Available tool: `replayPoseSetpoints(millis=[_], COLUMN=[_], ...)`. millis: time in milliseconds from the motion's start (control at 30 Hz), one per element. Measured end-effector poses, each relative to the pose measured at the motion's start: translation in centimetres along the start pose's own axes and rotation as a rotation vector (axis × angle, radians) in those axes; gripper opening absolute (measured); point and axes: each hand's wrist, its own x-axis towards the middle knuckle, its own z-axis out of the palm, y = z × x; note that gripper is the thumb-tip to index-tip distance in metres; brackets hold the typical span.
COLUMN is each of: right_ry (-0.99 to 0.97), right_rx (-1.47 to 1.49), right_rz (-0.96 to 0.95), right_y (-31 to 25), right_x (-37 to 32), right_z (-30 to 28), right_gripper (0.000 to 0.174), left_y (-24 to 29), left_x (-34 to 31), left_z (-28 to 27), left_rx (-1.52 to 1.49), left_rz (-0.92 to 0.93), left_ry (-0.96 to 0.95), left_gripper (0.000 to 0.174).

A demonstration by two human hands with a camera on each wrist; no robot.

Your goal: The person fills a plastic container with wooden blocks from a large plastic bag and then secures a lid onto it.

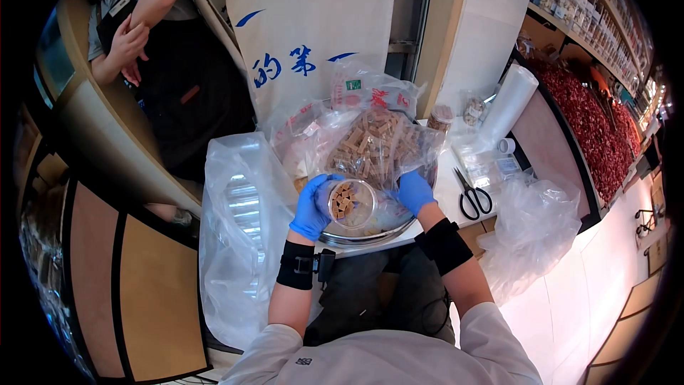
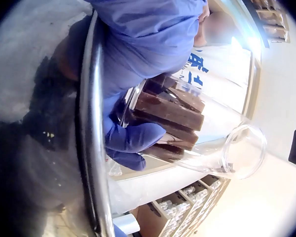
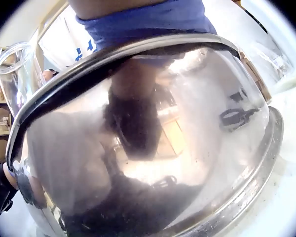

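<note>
Head view gives me the clearest read: my left hand (image 1: 312,208), in a blue glove, is wrapped round a clear jar (image 1: 351,204) tipped on its side, its mouth turned up toward the camera. The jar holds brown pieces (image 1: 342,201) and sits between the two hands, above the steel bowl (image 1: 370,237).

My right hand (image 1: 413,191), also gloved, grips the lower edge of a plastic bag of brown sticks (image 1: 374,144), which hangs just beyond the jar. The fingers disappear into the plastic, so I can't tell how they lie.

On the left wrist camera, my gloved fingers (image 2: 133,138) curl under the jar (image 2: 222,148), the brown pieces (image 2: 170,111) packed toward its base, with the bowl's rim (image 2: 91,128) close beside them. The right wrist camera shows mostly the bowl's shiny outer wall (image 3: 187,123), the glove (image 3: 148,19) above the rim and the jar (image 3: 15,69) off to one side.

Scissors (image 1: 474,199) lie just outside my right hand. A large clear bag (image 1: 239,235) hangs outside my left.
</note>
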Motion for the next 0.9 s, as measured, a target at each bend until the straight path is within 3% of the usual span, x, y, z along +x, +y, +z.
replayPoseSetpoints(millis=[167, 333, 467, 633, 767, 833, 900], right_ry=[-0.057, 0.094, 0.058, 0.083, 0.25, 0.297, 0.317], right_rx=[0.064, 0.235, 0.217, 0.529, 0.442, 0.263, 0.207], right_rz=[-0.032, -0.08, -0.091, -0.111, -0.027, -0.185, -0.221], right_y=[0.2, 0.4, 1.1, 1.6, 2.9, 3.9, 4.0], right_x=[-0.2, -1.0, -0.7, 0.0, 1.6, 2.4, 2.7], right_z=[-0.9, -1.5, -2.1, -4.7, -1.7, 0.4, 1.2], right_gripper=[0.031, 0.026, 0.025, 0.023, 0.023, 0.023, 0.023], left_y=[-0.1, -0.1, -0.2, -0.3, -0.1, -0.2, -0.2], left_x=[0.1, 0.2, 0.7, 0.3, 0.1, 0.1, 0.3], left_z=[0.1, -0.2, -0.8, 0.2, 0.6, 0.8, 0.5], left_rx=[0.029, -0.004, 0.011, 0.046, 0.047, 0.031, 0.018], left_rz=[0.025, 0.045, 0.012, 0.045, 0.032, 0.063, 0.053], left_ry=[0.04, 0.082, 0.068, 0.123, 0.105, 0.138, 0.145], left_gripper=[0.038, 0.037, 0.037, 0.034, 0.034, 0.033, 0.032])
